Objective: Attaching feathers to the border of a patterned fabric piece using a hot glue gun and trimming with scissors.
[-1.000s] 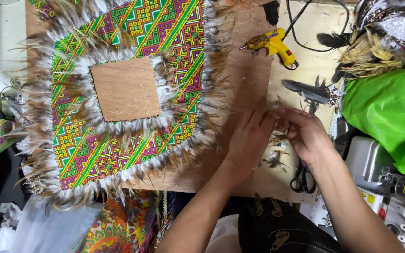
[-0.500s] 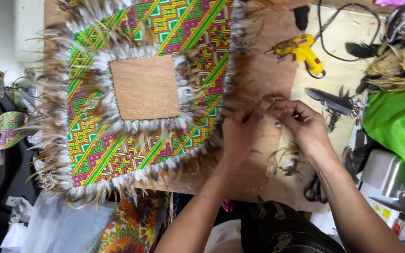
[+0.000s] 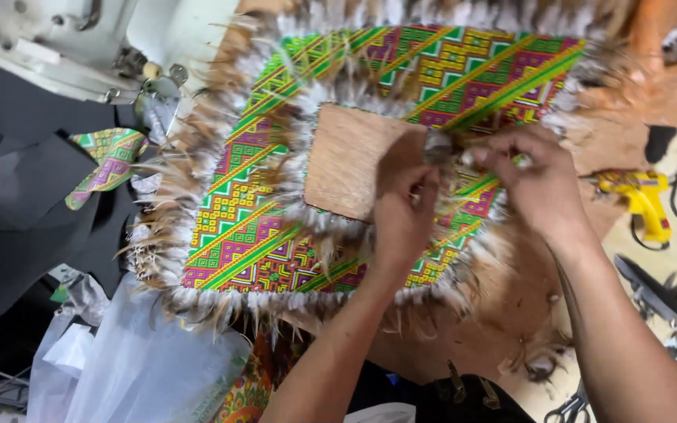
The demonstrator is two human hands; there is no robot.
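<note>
— Both hands have come up off the bare brown board since a second ago and now sit on the feathered panel (image 3: 276,204), which fills far more of the view.

— What grips what?

— The left hand (image 3: 405,207) is curled shut, its fingertips pinching a small pale feather tuft (image 3: 438,146) at the right edge of the plain wooden square (image 3: 346,160). The right hand (image 3: 538,184) is also curled, fingers pressing the same strip of inner fringe; whether it actually holds the tuft is hard to make out.

— Textures?

— Woven zigzag cloth in green, pink and yellow, edged with soft white and brown feathers.

— Anything cut off?

— The panel's far edge runs out of frame, and scissors (image 3: 570,409) show only partly at the near edge.

— Room around it?

— A yellow glue gun (image 3: 642,200) lies on the right, well apart; a white sewing machine (image 3: 56,43) crowds the far left.
</note>
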